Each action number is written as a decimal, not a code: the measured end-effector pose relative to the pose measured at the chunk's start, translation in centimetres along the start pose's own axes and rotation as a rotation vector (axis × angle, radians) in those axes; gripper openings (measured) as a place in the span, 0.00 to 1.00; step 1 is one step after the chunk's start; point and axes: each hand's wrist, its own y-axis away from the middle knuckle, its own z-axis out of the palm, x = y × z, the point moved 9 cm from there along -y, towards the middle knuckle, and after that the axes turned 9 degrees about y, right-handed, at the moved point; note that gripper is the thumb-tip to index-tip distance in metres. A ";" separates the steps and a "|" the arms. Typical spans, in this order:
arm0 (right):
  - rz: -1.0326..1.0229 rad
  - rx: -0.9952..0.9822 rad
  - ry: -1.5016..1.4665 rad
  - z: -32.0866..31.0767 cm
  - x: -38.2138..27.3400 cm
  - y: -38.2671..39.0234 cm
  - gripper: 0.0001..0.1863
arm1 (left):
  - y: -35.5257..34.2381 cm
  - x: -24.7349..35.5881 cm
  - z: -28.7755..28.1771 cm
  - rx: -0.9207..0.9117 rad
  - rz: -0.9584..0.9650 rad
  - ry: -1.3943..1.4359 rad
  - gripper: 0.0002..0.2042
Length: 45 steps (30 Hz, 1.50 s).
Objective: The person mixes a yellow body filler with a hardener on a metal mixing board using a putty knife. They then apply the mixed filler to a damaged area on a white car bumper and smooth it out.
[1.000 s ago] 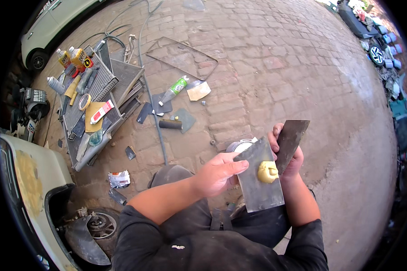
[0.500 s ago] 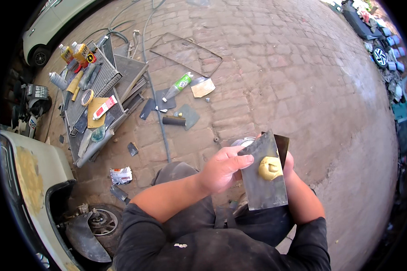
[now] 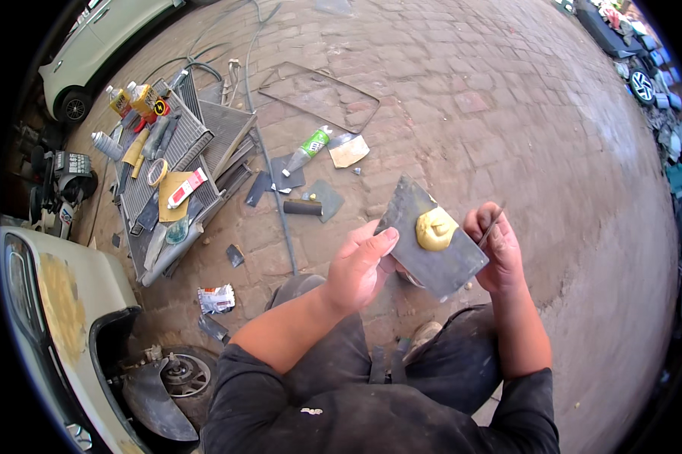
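In my left hand [image 3: 360, 268] is a dark rectangular plate [image 3: 450, 268], held tilted by its left edge with the thumb on top and carrying a thick blob of pale yellow paste [image 3: 434, 233]. My right hand [image 3: 501, 253], just beyond the plate's right corner, pinches a thin dark flat blade [image 3: 490, 225], seen nearly edge-on. Under the plate a small round container [image 3: 411, 281] shows only in part. My bent legs in dark trousers are below my hands.
Stacked radiators [image 3: 231, 129] on the paving hold cans, tubes and tools. A green-labelled bottle [image 3: 307, 151], a hose [image 3: 284, 242] and scraps lie nearby. A car body [image 3: 91, 272] with an exposed wheel is close at left, a motorbike [image 3: 72, 178] behind it. Assorted parts [image 3: 642, 87] line the right.
The plate has swung from upright to diagonal and risen slightly. My right hand has come out from behind it to the right, turning its blade nearly edge-on.
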 end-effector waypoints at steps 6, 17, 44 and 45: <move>-0.374 0.454 0.779 1.1 -7.7 1.7 0.17 | 0.5 1.7 -2.0 0.106 0.255 -0.342 0.16; -0.853 -0.067 1.750 13.5 -5.8 2.3 0.23 | 1.8 2.2 -0.8 0.238 0.401 -0.706 0.08; -0.782 -0.019 1.678 13.0 -5.7 1.7 0.23 | 2.1 2.8 -0.1 0.252 0.519 -0.827 0.11; -0.809 0.015 1.688 13.0 -5.9 1.8 0.23 | 2.1 2.8 0.2 0.246 0.524 -0.856 0.10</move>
